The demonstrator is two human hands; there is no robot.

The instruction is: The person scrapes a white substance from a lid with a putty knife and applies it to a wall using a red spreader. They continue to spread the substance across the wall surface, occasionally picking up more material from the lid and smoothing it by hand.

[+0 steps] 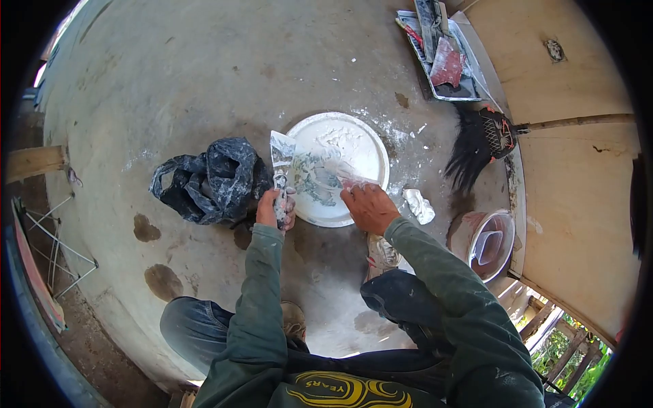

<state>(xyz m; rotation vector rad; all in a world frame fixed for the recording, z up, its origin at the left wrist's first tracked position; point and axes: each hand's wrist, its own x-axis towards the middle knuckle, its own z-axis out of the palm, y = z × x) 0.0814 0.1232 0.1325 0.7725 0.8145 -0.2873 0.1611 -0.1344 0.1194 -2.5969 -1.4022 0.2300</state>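
My left hand [275,209] is closed around the handle of a putty knife [282,151], its wide blade pointing away from me and smeared white. Beside the blade lies a round white tray [307,211] with white powder or paste [343,139] on it, thickest at the far side and scraped thin toward the left. Over the tray's right part, my right hand [371,207] has its fingers curled together. A pale, see-through blur extends from those fingers; what it is I cannot make out. Left of the putty knife sits a black plastic bag [228,178], crumpled and dusted white.
A crumpled white piece [418,206] lies right of the tray. Farther right stand a bucket [507,248] with a clear container [487,246] inside and a black-bristled broom [469,146] against the wall. A paint tray [469,87] holds tools at the back. A folding metal frame [64,248] stands left.
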